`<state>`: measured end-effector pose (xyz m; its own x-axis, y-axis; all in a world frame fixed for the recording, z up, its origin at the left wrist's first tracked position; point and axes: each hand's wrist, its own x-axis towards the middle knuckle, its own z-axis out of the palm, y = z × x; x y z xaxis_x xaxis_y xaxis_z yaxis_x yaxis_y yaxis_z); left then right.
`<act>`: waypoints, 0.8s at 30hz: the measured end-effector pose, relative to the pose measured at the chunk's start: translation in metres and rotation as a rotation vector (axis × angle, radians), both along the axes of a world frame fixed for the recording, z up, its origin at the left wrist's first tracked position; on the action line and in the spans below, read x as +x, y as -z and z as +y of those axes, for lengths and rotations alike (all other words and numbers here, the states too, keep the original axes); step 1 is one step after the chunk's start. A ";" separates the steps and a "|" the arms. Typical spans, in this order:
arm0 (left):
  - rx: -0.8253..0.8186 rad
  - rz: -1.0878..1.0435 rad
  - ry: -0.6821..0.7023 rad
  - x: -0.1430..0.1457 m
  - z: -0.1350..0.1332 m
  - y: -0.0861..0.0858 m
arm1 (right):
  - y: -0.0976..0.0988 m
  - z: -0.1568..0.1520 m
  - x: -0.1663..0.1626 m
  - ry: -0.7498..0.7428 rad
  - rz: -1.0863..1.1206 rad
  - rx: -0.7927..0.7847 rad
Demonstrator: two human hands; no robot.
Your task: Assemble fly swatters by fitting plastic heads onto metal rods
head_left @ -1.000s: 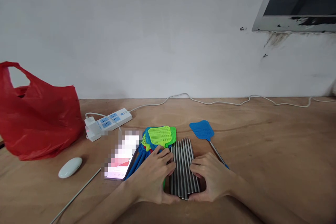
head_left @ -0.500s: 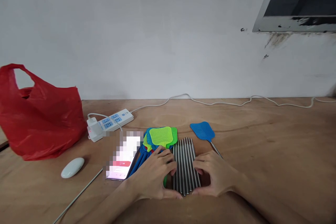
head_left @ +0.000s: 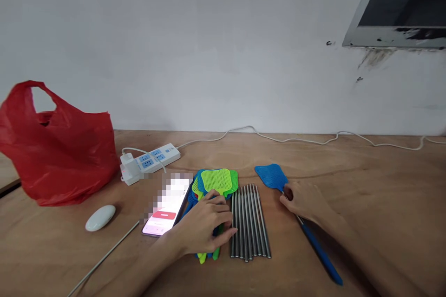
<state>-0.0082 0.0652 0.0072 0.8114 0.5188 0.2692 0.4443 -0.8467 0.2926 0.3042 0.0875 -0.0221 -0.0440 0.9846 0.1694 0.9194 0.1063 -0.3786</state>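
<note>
My right hand (head_left: 301, 200) pinches a blue fly swatter (head_left: 271, 176) by its thin metal shaft, just below the mesh head. The swatter lies slanted on the table, its blue handle toward me. Over a pile of plastic swatter heads and handles (head_left: 216, 180) in yellow, green and blue rests my left hand (head_left: 207, 222), fingers bent and thumb apart, holding nothing that I can see. It covers the middle of the pile. Between my hands lies a row of several metal rods (head_left: 248, 222), side by side, with their near ends slightly uneven; my left thumb reaches their left edge.
Left of the pile lies a lit phone (head_left: 167, 209), partly pixelated. A white power strip (head_left: 162, 154) with a plugged-in charger stands behind it. Farther left are a red plastic bag (head_left: 62, 148) and a white oval object (head_left: 100, 218). A cable (head_left: 296, 140) runs along the wall.
My right hand has left the rods' right side, moved right, and taken hold of the blue swatter's shaft. My left hand stays over the pile, its thumb drawn back from the rods' near ends.
</note>
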 end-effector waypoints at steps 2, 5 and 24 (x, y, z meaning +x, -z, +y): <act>0.001 -0.010 0.007 0.000 0.001 0.000 | 0.002 0.002 -0.001 -0.033 0.115 -0.027; 0.030 -0.025 -0.003 0.000 0.001 0.001 | 0.006 0.005 -0.006 -0.081 0.359 -0.077; 0.114 -0.304 -0.397 -0.007 0.008 0.009 | -0.005 -0.010 -0.030 -0.442 1.376 -0.830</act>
<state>-0.0148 0.0730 -0.0020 0.4337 0.7250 0.5351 0.6476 -0.6637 0.3743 0.2742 0.0775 -0.0175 -0.5966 0.7740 -0.2121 -0.1709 -0.3808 -0.9087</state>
